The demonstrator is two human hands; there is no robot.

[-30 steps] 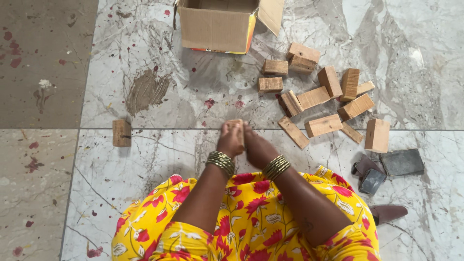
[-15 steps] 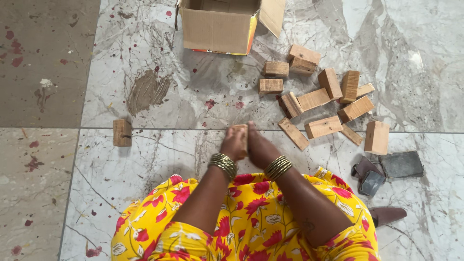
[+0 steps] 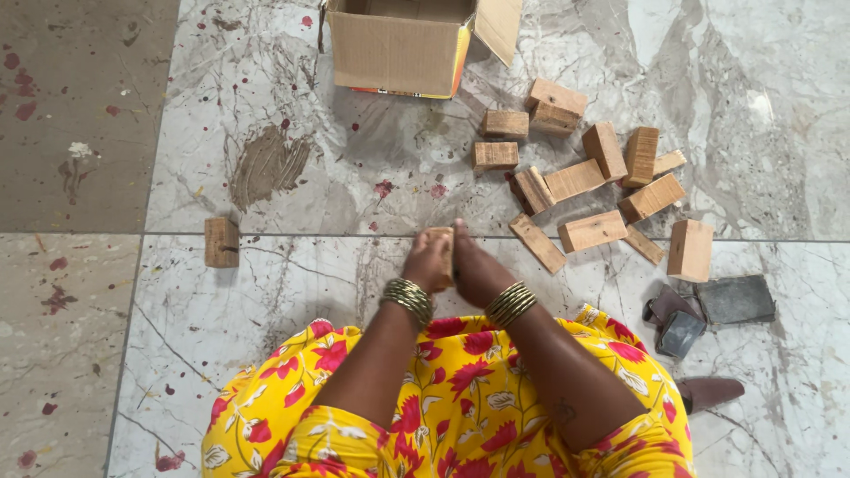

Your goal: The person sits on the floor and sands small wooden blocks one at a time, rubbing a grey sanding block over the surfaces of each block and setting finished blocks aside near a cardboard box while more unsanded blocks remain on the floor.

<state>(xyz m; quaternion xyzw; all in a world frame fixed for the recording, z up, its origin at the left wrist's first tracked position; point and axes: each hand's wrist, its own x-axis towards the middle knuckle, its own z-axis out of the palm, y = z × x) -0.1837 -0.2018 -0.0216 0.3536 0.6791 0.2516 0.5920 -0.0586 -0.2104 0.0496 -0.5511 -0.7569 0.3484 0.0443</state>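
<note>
We held one wooden block (image 3: 442, 252) between both hands above the marble floor (image 3: 292, 292).
Our left hand (image 3: 426, 263) and right hand (image 3: 478, 268) pressed around it; a loose grip might drop it.

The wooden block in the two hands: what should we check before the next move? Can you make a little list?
1. Wooden block is held between left hand and right hand: ok.
2. Whole block can be seen: not ok, the hands cover most of it.
3. Pile of blocks lies to the right: ok.
4. Cardboard box is open: ok.
5. What is inside the box: cannot tell.
6. Lone block lies apart, to the left: ok.
</note>
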